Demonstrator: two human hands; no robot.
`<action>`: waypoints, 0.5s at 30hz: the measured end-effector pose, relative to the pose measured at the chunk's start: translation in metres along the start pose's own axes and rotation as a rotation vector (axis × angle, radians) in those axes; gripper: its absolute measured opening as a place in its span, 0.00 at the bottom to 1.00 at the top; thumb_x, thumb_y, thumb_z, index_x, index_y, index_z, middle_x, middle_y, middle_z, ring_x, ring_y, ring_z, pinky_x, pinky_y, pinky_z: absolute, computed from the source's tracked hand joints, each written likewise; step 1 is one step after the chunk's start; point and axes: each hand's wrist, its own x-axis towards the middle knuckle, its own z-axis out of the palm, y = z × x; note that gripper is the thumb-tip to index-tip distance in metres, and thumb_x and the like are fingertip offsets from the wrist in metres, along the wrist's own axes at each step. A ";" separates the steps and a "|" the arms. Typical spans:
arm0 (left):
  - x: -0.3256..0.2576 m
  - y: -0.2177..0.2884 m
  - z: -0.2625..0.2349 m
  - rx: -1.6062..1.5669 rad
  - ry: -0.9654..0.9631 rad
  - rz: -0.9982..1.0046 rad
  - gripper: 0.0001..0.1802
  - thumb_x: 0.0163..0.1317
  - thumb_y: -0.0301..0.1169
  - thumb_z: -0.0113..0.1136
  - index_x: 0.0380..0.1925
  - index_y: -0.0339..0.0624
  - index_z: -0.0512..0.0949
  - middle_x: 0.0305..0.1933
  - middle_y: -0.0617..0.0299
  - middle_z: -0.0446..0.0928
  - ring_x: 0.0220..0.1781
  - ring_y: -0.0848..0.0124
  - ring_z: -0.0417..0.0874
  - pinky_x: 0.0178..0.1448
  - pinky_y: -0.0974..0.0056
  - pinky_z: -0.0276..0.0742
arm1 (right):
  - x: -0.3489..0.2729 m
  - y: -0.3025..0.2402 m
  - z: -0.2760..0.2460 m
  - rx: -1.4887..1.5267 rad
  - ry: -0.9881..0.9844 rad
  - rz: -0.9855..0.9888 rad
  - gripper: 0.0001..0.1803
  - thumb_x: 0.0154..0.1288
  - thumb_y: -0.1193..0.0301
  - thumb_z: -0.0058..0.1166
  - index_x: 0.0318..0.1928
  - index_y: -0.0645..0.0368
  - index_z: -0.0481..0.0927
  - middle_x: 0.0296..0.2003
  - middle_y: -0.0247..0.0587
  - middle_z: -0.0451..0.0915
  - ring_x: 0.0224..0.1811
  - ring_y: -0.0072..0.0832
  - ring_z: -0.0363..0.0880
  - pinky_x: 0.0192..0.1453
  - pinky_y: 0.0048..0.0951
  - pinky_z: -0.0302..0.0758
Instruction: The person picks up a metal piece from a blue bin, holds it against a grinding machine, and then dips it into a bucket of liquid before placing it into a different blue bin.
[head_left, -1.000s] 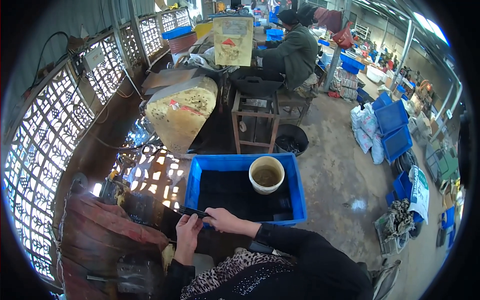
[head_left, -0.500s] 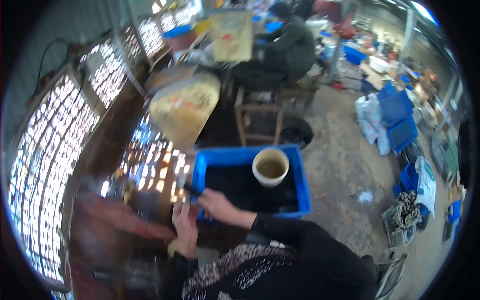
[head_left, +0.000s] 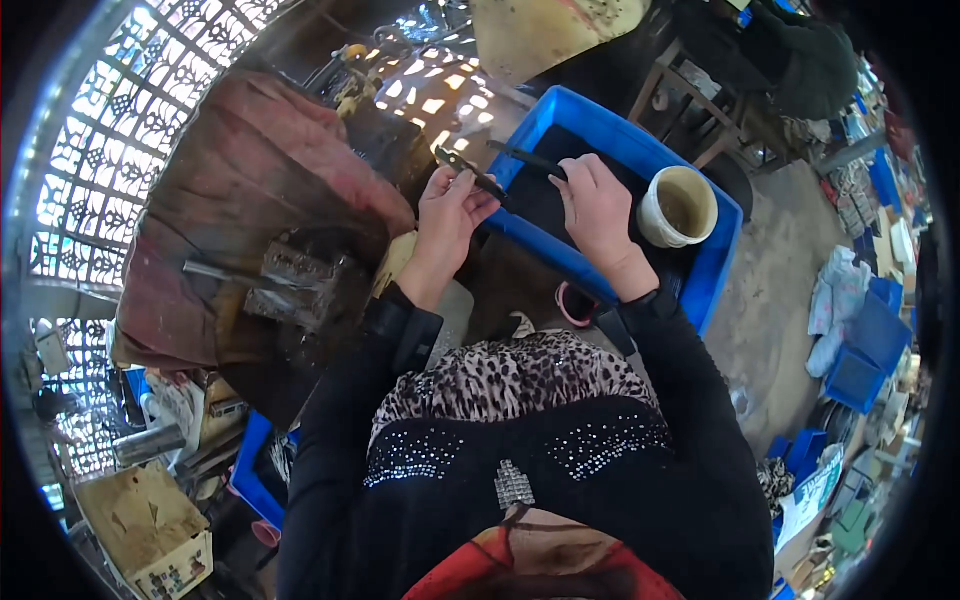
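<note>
My left hand [head_left: 446, 218] pinches a small, narrow dark piece [head_left: 484, 183] with a lighter, brassy-looking end; its exact kind I cannot make out. In my right hand [head_left: 602, 222] is a flat black strip [head_left: 522, 156], its free end pointing left toward the piece. The two held things are close but apart. Both hands are over the near left edge of a blue plastic tray [head_left: 716, 290]. Inside the tray lies something black, and a cream-coloured bucket [head_left: 656, 222] stands at its right end with murky brownish contents.
A worn reddish cloth [head_left: 190, 215] drapes over machinery at left. A pale board [head_left: 540, 45] and a wooden stool [head_left: 690, 95] are beyond the tray. Another person [head_left: 815, 70] is at the far right. Blue crates [head_left: 862, 360] line the right side; a stained box [head_left: 145, 520] sits lower left.
The view has swung left and tilted down, so more of my body shows. My hands, close together before, are now slightly apart, each still holding its piece.
</note>
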 end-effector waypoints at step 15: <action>-0.015 0.000 0.007 0.018 0.006 0.097 0.06 0.72 0.28 0.51 0.46 0.43 0.74 0.44 0.56 0.81 0.44 0.66 0.84 0.49 0.60 0.82 | -0.010 -0.037 0.001 1.101 -0.444 0.857 0.12 0.75 0.64 0.49 0.38 0.60 0.73 0.23 0.30 0.70 0.19 0.17 0.71 0.20 0.22 0.65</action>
